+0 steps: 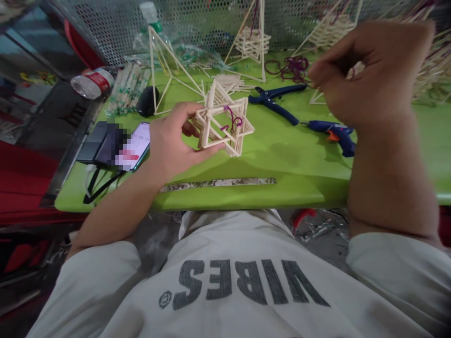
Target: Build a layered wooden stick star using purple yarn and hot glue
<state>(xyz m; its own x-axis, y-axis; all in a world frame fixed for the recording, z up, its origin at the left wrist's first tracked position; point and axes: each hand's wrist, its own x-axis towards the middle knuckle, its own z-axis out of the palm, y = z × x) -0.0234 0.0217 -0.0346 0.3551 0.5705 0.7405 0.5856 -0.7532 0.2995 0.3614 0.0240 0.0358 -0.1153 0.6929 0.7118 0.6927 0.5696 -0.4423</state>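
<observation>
My left hand [171, 141] grips a star-shaped frame of stacked wooden sticks [248, 127] from its left side, tilted above the green table. A short purple cord [237, 121] curls inside the star's opening. My right hand [366, 70] is raised on the right with fingers curled into a pinch, apart from the star. Whatever sits between those fingertips is too small or blurred to make out. Behind them lies a tangle of purple cord [291, 70]. Blue-handled pliers [276, 101] and a blue glue gun [333, 129] rest between the star and my right forearm.
Loose sticks [230, 83] lie behind the star. A triangular stick frame [152, 70], bundled sticks [128, 87], a black mouse [148, 101] and a phone [136, 145] are at left. Finished-looking stick lanterns [252, 44] stand at the back. A patterned strip [225, 183] lies near the front edge.
</observation>
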